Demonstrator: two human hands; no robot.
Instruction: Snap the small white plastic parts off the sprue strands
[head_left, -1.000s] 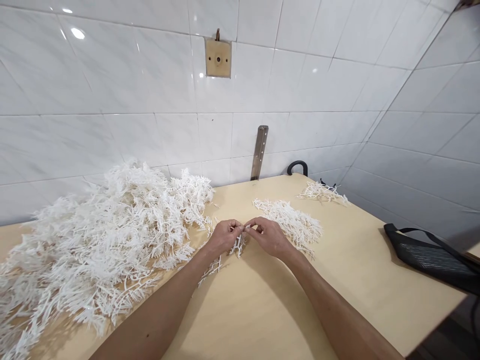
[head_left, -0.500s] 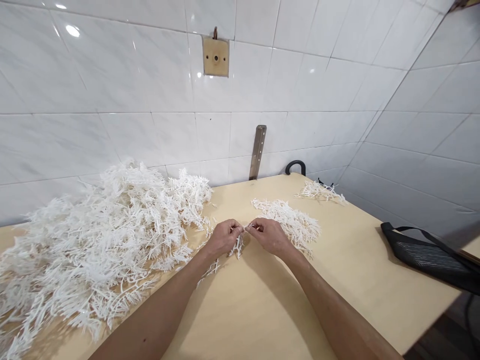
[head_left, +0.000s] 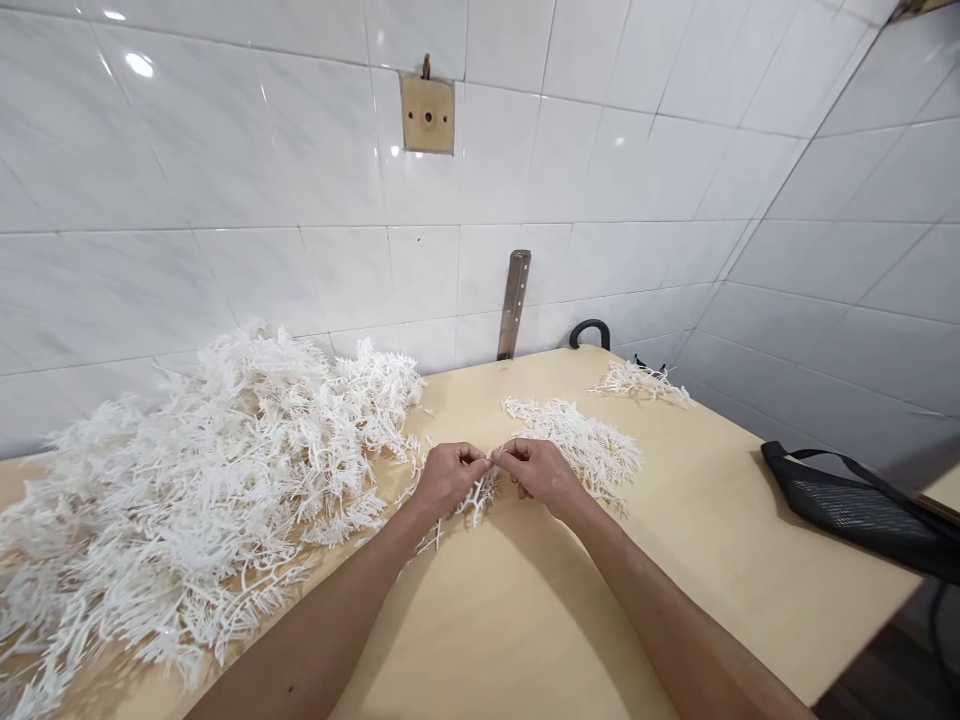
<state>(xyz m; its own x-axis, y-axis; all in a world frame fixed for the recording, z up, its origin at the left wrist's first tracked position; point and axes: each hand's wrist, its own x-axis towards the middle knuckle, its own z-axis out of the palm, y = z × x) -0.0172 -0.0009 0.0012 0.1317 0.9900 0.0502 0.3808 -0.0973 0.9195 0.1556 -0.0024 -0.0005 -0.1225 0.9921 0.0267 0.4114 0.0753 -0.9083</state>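
Both hands are in a tight pinch, thumb against forefinger, practically no gap between the pads. The left hand (head_left: 450, 477) has hold of a white sprig (head_left: 480, 498), one of those branchy plastic-looking bits, and the right hand (head_left: 541, 475) is pinched on the top end of it, fingertips almost meeting the left ones. The exact bit between the tips is too tiny to make out, and the other fingers are curled in under the palms.

The sprig sits right between the hands, just above or on the table (head_left: 735, 570), can't tell which. Its forked tips point down and back toward the person, long axis running from the pinch toward the near edge with a slight lean left. Part of it is hidden behind the left hand, so take that angle loosely.

Going outward, there's a huge fluffy white pile (head_left: 225, 480) on the left, a smaller white heap (head_left: 585, 445) just beyond the right hand, and a little white bunch (head_left: 641, 382) near the far right corner. A black mesh item (head_left: 855, 510) lies over the right edge. At the back you've got a black curved handle (head_left: 591, 328), an upright metal strip (head_left: 514, 305) with holes, and a yellowed wall plate (head_left: 428, 116) on white tiles (head_left: 300, 160).
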